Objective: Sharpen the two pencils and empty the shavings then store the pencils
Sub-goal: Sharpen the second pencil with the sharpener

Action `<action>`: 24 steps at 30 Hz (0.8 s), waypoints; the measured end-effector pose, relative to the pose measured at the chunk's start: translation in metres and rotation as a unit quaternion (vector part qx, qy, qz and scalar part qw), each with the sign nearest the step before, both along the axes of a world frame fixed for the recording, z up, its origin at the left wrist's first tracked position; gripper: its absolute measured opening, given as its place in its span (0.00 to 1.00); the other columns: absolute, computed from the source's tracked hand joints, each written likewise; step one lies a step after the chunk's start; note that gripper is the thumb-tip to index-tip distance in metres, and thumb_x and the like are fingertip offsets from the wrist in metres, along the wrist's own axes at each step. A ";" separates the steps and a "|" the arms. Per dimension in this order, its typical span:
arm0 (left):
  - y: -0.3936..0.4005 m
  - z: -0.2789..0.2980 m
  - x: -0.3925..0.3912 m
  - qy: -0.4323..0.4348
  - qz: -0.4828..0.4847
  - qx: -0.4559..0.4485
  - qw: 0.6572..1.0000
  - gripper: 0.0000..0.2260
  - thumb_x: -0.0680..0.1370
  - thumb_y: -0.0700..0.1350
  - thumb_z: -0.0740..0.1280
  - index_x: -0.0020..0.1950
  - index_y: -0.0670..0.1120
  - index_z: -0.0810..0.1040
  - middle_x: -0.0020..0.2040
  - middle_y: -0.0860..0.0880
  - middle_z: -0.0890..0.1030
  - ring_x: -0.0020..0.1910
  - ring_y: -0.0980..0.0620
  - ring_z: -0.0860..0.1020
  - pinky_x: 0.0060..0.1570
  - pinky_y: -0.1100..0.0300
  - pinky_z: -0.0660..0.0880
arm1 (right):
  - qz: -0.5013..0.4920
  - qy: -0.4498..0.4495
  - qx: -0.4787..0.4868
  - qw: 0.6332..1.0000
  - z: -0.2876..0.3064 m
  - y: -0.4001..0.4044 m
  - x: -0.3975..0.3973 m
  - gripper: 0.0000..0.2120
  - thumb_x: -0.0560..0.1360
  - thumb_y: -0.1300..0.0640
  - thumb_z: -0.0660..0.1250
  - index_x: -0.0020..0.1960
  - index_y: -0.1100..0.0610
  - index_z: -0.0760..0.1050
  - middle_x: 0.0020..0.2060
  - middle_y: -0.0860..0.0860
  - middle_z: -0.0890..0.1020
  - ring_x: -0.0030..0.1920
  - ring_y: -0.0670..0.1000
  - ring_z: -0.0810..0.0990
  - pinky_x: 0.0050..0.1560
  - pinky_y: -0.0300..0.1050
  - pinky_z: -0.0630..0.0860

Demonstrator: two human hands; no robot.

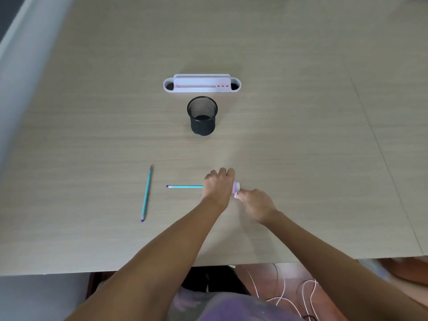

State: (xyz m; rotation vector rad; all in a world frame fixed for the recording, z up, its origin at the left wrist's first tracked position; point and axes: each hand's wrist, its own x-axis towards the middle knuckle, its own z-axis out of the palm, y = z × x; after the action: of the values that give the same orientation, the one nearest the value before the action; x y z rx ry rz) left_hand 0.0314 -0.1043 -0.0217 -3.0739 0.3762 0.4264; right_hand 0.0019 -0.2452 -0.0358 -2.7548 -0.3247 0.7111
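Note:
My left hand [217, 187] is closed around a teal pencil [185, 186] that lies level, its purple eraser end pointing left. The pencil's tip end is hidden by the hand. My right hand [256, 202] pinches a small pink and white sharpener [236, 189] right at the left hand's knuckles. A second teal pencil [146, 193] lies loose on the table to the left, point away from me, eraser towards me. A black mesh cup [202, 115] stands beyond the hands. Behind it sits a white and pink desk organiser [201, 84].
The pale wooden table [301, 135] stretches wide around the objects; its near edge runs just below my forearms. White cables [284, 295] lie on the floor under the table. A grey wall edge borders the table's left side.

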 end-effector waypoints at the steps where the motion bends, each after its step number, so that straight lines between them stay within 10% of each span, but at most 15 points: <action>1: 0.000 0.000 0.000 -0.003 -0.002 0.002 1.000 0.23 0.65 0.38 0.76 0.55 0.46 0.69 0.47 0.49 0.77 0.40 0.49 0.76 0.31 0.59 0.65 | 0.003 -0.008 0.007 1.000 0.000 0.000 -0.005 0.14 0.73 0.65 0.56 0.51 0.49 0.71 0.26 0.49 0.64 0.30 0.56 0.67 0.28 0.43 0.59; 16: 0.001 0.000 -0.002 -0.013 -0.014 0.001 1.000 0.22 0.67 0.40 0.76 0.54 0.47 0.69 0.47 0.49 0.77 0.42 0.49 0.76 0.32 0.59 0.65 | -0.137 0.115 0.202 0.963 0.028 -0.003 -0.021 0.18 0.79 0.55 0.59 0.33 0.59 0.60 0.30 0.53 0.65 0.31 0.50 0.62 0.35 0.44 0.61; 24: 0.001 -0.002 0.000 -0.009 -0.013 -0.018 1.000 0.22 0.65 0.39 0.76 0.53 0.46 0.70 0.48 0.48 0.77 0.43 0.48 0.77 0.34 0.58 0.66 | -0.300 0.109 0.382 0.868 0.045 -0.002 0.002 0.18 0.79 0.53 0.59 0.33 0.58 0.64 0.25 0.46 0.62 0.25 0.45 0.62 0.25 0.35 0.63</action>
State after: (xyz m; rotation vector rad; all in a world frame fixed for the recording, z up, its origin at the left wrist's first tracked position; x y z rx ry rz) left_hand 0.0312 -0.1035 -0.0233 -3.1019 0.4265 0.3946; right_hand 0.0036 -0.2470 0.0090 -1.8323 0.2566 0.5460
